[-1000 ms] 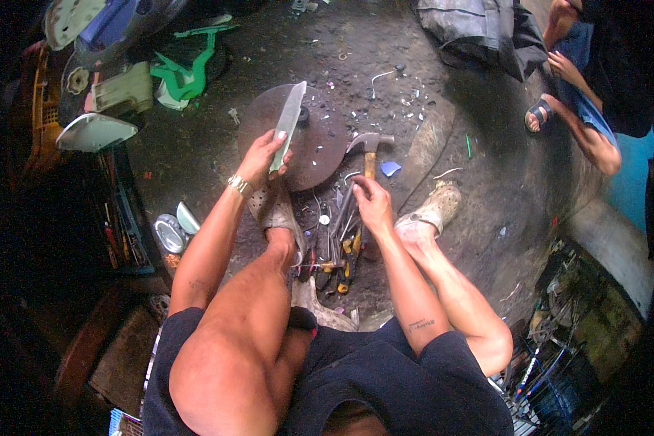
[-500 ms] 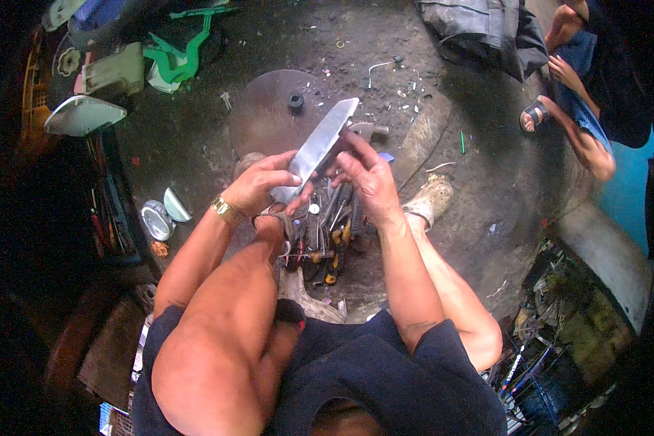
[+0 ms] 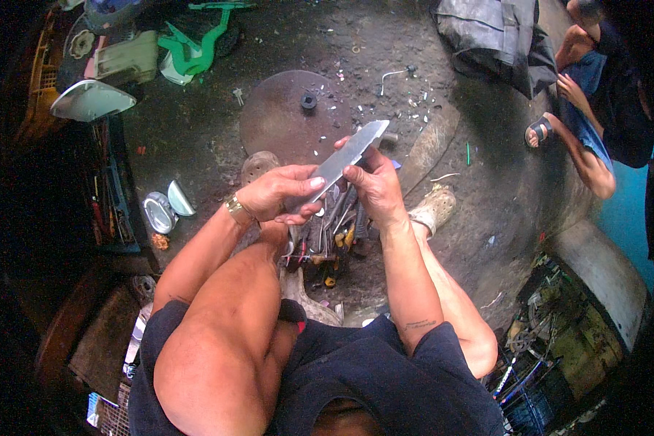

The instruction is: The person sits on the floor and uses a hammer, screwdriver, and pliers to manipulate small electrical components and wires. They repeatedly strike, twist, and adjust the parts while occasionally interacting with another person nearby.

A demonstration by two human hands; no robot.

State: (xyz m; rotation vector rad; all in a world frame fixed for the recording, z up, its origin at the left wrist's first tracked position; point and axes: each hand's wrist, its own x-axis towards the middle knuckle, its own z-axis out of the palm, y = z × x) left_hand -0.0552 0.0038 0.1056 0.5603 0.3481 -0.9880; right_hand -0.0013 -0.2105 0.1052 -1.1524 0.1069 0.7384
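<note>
A flat, silvery, blade-shaped metal piece [image 3: 344,162] with a slanted tip and a notched edge is held up in front of me, tilted toward the upper right. Its lower end is pinched between the thumb and fingers of my left hand [image 3: 283,190], which has a gold watch on the wrist. Nearer the tip, my right hand [image 3: 378,187] grips it, thumb along the edge and fingers behind, partly hidden. Below the piece, between my feet, lies a pile of hand tools [image 3: 334,229], some with yellow handles.
Past my hands a round brown metal disc [image 3: 283,120] lies on the dirty floor, with small scraps scattered near it. A green plastic part [image 3: 200,54] is at the upper left, a dark bag [image 3: 487,36] at the upper right. Another person [image 3: 585,94] sits at the far right.
My right hand has closed onto the metal piece. The piece has swung to a flatter angle, its tip lower and further right. The view has shifted slightly.
</note>
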